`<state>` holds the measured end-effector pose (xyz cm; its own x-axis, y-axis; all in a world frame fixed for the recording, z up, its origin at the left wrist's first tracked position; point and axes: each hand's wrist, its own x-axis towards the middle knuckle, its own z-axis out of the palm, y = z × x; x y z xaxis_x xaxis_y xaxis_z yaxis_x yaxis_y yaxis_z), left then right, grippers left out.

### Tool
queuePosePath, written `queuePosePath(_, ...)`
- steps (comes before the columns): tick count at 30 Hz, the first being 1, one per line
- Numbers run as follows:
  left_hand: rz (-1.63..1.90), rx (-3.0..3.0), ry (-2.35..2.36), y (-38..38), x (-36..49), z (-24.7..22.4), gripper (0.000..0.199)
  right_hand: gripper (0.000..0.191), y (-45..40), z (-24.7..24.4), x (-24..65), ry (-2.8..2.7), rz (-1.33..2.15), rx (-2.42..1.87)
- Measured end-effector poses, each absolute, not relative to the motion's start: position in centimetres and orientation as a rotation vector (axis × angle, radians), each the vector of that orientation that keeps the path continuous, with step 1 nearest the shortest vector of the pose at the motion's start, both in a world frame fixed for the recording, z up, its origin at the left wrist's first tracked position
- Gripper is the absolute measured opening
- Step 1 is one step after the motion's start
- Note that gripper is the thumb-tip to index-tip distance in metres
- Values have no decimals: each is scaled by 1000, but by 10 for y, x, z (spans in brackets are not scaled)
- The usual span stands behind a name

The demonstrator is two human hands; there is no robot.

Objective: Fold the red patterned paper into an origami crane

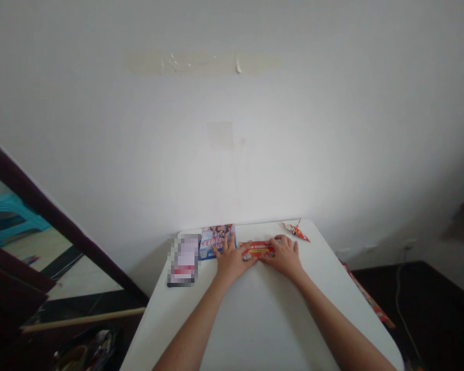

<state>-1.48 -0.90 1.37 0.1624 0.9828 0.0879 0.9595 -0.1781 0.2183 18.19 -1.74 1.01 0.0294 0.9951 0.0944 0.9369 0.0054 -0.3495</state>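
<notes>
We rest both bare hands near the far edge of a white, round-cornered worktop [251, 319], which stands against a pale, plain wall [344, 129]. Between our hands lies a small rectangular piece of red printed paper [257, 251], with pale lettering across it and a patterned lower part. Our left hand [229, 262] spreads its fingers: some reach over a blue, picture-printed sheet [209, 252], while the forefinger and thumb come to the left end of the red paper. Our right hand [286, 256] bends its fingers over the paper's right end, the thumb at its near edge. We cannot tell whether either hand pinches the paper or only presses it down.

Left of the blue sheet, just beside it, lies a dark-edged, oblong flat object [184, 260], its face blurred into blocks. Beyond our right hand, near the far right corner, we see a pointed, folded red-and-white paper figure [296, 231], apart from the hands.

On the wall, above the worktop, runs a yellowish, glossy strip of tape [201, 62]. Off to the far left stands a turquoise plastic stool [33, 219], and a pale cable [398, 296] hangs down at the right.
</notes>
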Motion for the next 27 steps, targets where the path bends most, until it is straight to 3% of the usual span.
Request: queuePosePath(27,10,2283,1802,5,-43,16,54,53,-19,11,186,-1959,361,-1971)
